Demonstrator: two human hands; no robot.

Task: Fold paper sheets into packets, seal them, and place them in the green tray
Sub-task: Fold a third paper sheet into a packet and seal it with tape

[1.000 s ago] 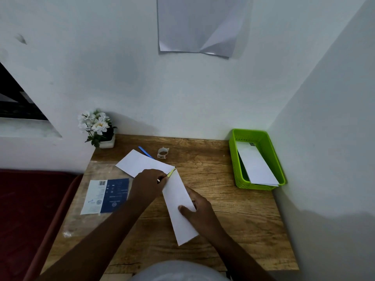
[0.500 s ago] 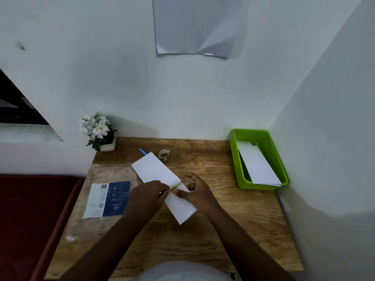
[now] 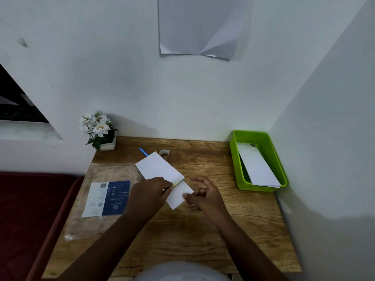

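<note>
Holding a folded paper [image 3: 162, 171] mid-table, we pinch it with our left hand [image 3: 148, 194] and grip its near end with our right hand [image 3: 203, 196]; the green tray [image 3: 235, 159], far right, holds white packets [image 3: 256, 166].

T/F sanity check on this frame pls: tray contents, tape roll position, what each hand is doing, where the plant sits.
1. The green tray already holds folded white paper. True.
2. The tape roll lies inside the tray. False: it lies on the table, beyond the folded sheet.
3. The right hand pinches the folded sheet's near end. True.
4. The left hand rests idle on the blue-and-white package. False: it holds a thin yellow-green tool against the sheet.
5. The flower pot stands at the table's far left corner. True.
</note>
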